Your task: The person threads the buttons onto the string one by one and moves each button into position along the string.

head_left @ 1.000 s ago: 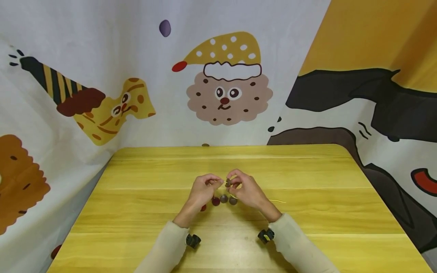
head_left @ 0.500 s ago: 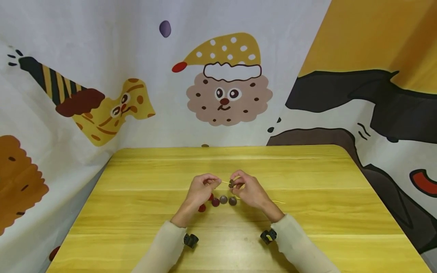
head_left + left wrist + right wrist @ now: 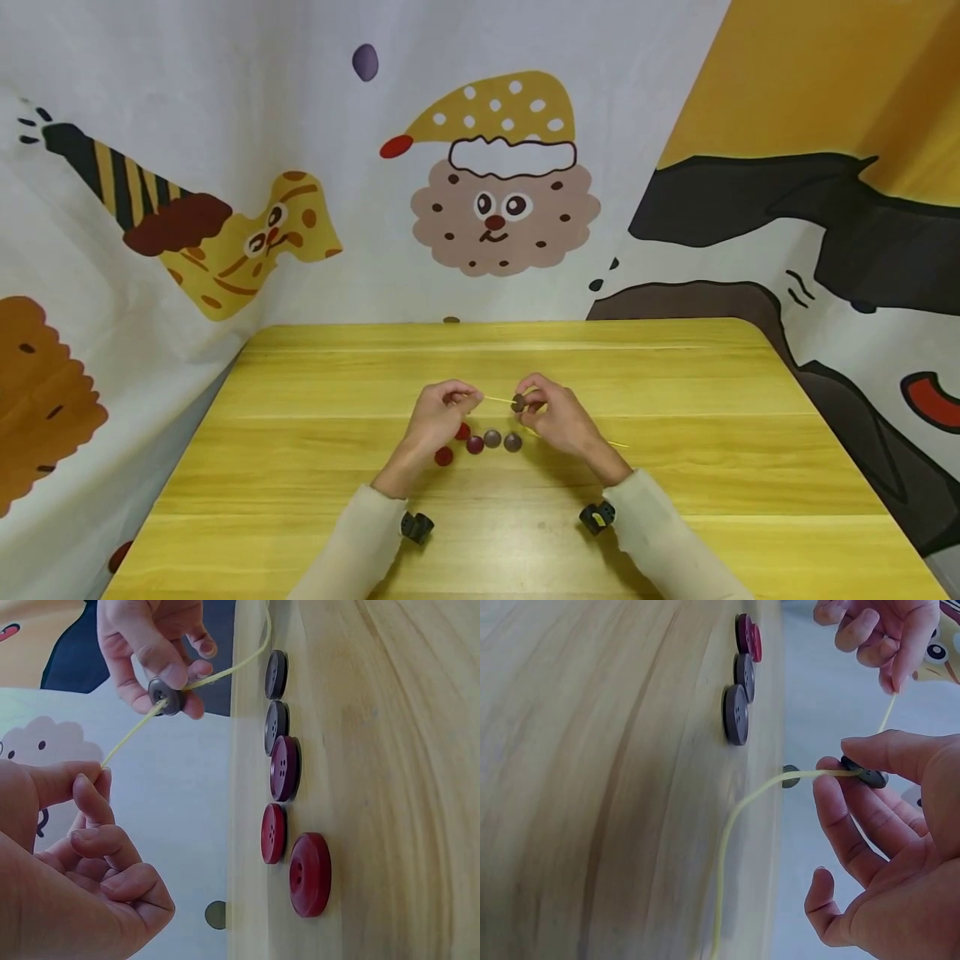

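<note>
My left hand [image 3: 437, 417] pinches the end of a thin yellow cord [image 3: 133, 735] between thumb and forefinger. The right hand [image 3: 558, 418] pinches a dark grey-brown button [image 3: 166, 696] between thumb and fingers, above the table. Through a hole of that button runs the cord, taut toward the left hand. On the other side it droops, with its tail [image 3: 721, 877] lying along the table. Below the hands lie two dark grey-brown buttons [image 3: 512, 442], a maroon button [image 3: 284, 769] and two red buttons [image 3: 310, 874].
The wooden table [image 3: 697, 467] has its far edge near a printed curtain [image 3: 300, 100]. A black wrist camera [image 3: 417, 527] sits at the left cuff, another wrist camera [image 3: 597, 517] at the right cuff.
My right hand has moved right with the dark button, while the left hand has shifted slightly left. A longer stretch of yellow cord shows between them, and the red buttons are now uncovered.
</note>
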The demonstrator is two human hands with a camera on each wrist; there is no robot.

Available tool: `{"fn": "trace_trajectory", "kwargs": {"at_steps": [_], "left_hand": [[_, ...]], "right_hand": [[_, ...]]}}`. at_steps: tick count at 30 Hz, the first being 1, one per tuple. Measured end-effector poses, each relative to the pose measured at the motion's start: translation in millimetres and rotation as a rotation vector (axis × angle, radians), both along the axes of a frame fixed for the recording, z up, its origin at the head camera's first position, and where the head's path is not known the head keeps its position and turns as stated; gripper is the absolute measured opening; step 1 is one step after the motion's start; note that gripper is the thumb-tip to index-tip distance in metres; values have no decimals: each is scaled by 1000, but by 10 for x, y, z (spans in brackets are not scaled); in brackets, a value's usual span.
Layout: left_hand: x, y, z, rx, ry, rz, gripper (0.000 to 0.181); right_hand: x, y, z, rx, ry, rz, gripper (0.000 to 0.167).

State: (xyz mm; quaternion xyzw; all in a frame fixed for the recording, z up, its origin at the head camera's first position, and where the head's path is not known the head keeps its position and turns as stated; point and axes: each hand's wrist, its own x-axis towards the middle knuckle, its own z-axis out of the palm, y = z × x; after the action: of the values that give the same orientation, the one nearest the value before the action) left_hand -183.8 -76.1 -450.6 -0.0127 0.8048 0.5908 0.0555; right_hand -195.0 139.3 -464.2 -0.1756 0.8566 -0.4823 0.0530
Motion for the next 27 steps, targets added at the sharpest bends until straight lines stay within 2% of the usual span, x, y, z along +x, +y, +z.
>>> {"fn": "trace_trajectory", "kwargs": {"at_steps": [4, 27], "left_hand": [[-2, -23, 4, 5, 16, -10, 14], [6, -61, 8, 23, -25, 17, 15]], "right_hand": [[-8, 33, -14, 14, 3, -25, 26], [-18, 175, -61, 28, -12, -35, 25]]}}
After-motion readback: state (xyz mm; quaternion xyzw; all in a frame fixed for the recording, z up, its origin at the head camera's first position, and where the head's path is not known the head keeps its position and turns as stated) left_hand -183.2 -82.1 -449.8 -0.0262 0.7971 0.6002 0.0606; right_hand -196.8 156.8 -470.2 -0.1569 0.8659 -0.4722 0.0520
